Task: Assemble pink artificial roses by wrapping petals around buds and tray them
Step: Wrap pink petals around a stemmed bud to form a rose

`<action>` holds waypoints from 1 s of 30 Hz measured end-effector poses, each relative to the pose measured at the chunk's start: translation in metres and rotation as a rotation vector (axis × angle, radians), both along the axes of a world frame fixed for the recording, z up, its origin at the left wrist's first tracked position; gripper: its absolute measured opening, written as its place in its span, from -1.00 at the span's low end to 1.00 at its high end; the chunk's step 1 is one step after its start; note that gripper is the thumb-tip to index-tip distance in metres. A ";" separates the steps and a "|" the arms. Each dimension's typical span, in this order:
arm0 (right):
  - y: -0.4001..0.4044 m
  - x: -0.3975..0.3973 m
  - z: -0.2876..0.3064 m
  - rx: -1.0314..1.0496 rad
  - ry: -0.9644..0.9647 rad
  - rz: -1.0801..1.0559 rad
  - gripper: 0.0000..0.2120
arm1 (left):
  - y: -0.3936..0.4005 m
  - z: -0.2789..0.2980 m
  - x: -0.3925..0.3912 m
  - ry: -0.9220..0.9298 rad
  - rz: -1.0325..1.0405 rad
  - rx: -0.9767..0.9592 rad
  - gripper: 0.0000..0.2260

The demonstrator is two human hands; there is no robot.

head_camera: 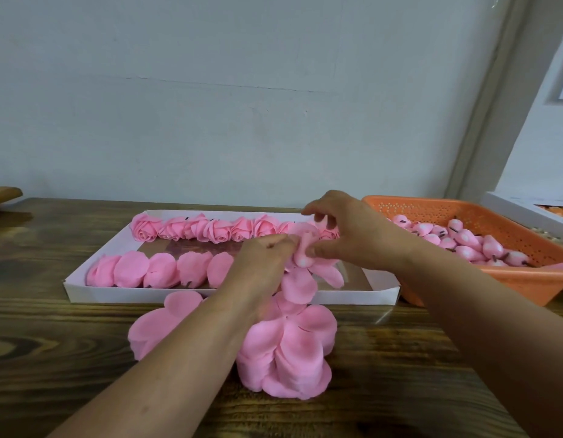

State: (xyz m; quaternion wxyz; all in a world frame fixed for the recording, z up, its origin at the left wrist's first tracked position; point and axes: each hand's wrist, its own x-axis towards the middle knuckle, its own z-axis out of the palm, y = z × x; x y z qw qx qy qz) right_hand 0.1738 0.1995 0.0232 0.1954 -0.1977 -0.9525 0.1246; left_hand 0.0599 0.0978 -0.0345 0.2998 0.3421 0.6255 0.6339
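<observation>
Over the right half of the white tray (229, 296), my left hand (261, 263) and my right hand (346, 232) both pinch a pink bud with petals (302, 257) folded round it. Loose petals (300, 287) of that piece hang below it. A row of finished pink roses (210, 230) lines the tray's far side. Another row of pink flowers (153, 270) lies along its near side. Stacks of flat pink petal sheets (289, 352) sit on the wooden table (68, 343) in front of the tray, partly under my left forearm.
An orange perforated basket (495, 216) with several pink buds (463, 241) stands to the right of the tray. A white box (520, 210) is at the far right edge. A wooden object (3, 194) is at the far left. A pale wall rises behind the table.
</observation>
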 end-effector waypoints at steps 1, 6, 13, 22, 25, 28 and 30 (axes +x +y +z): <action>0.002 0.001 0.001 -0.013 -0.016 0.006 -0.66 | 0.000 0.000 0.001 -0.001 -0.009 0.012 -0.78; 0.003 0.005 -0.002 -0.105 0.016 0.017 -0.87 | -0.001 0.005 0.002 -0.148 0.003 -0.030 -0.82; 0.002 0.004 -0.016 -0.394 0.208 -0.026 -0.82 | -0.003 0.000 0.001 0.004 -0.121 0.015 -0.82; 0.001 0.012 -0.024 -0.711 0.356 0.055 -0.85 | -0.001 -0.006 0.001 0.144 -0.198 0.032 -0.88; 0.007 0.020 -0.025 -0.799 0.342 0.104 -0.92 | -0.002 -0.004 0.002 0.165 -0.236 -0.008 -0.90; 0.005 0.021 -0.031 -0.766 0.294 0.104 -0.92 | -0.003 -0.003 0.004 0.180 -0.271 -0.013 -0.87; 0.002 0.019 -0.033 -0.698 0.305 0.076 -0.91 | -0.003 -0.002 0.005 0.165 -0.273 -0.018 -0.90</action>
